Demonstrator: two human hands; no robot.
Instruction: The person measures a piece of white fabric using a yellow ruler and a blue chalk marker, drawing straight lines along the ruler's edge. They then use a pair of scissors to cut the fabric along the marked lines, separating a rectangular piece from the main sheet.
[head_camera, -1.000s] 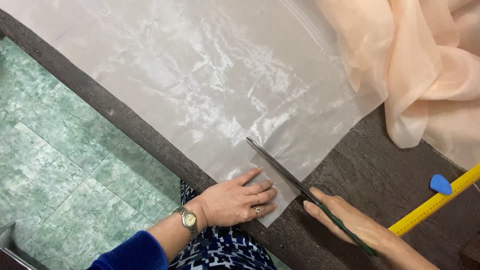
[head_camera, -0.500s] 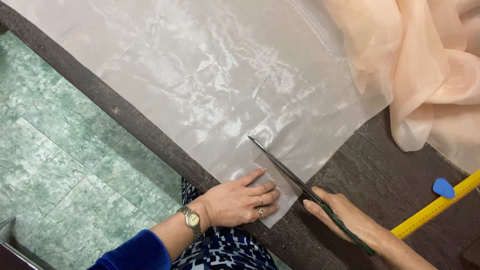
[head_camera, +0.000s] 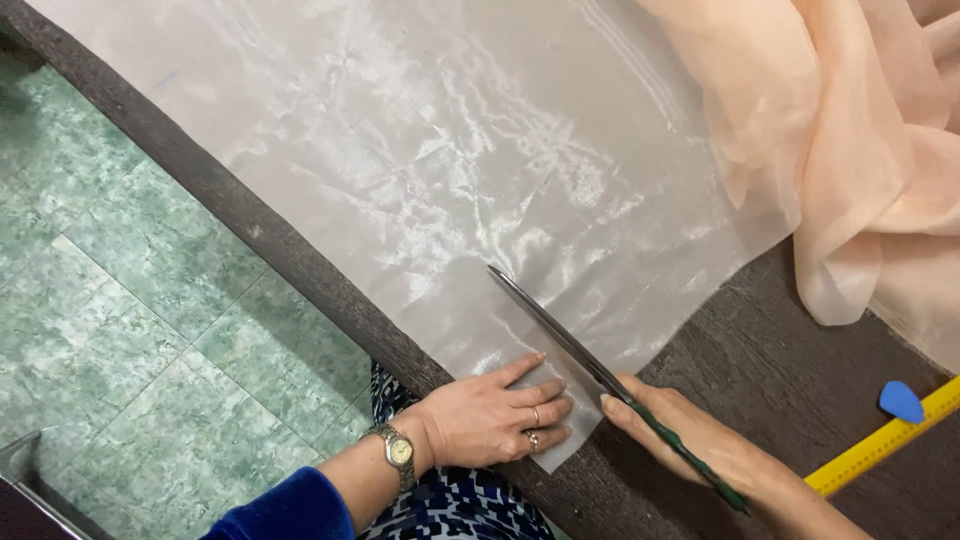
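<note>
The left hand (head_camera: 495, 415) lies flat, palm down with fingers spread narrow and together, pressing the near corner of the sheer pale fabric (head_camera: 440, 170) against the bench (head_camera: 800, 350) close to its near edge; it grips nothing, and a gold wristwatch (head_camera: 397, 451) sits on its wrist above a blue velvet sleeve (head_camera: 285, 512). Just beside it, the right hand (head_camera: 690, 440) is closed around the dark green handle of a pair of long scissors (head_camera: 585, 350), whose blades point away from the person and slant toward the far left across the fabric, the tip lying on the cloth well in from its edge. The blades lie close together, and the fabric corner under the left hand is a narrow strip lying to the left of the blade line. The shiny, slightly rippled sheet spreads from that corner over most of the dark wood-grain bench toward its far edge. At the far right corner a heap of peach-coloured gauzy cloth (head_camera: 860, 150) lies bunched, overlapping the sheet's right side. Near the right edge a yellow ruler (head_camera: 880, 440) lies slantwise, with a small blue piece of tailor's chalk (head_camera: 901, 401) touching its upper side. Beyond the bench's left edge is a green tiled floor (head_camera: 120, 300).
</note>
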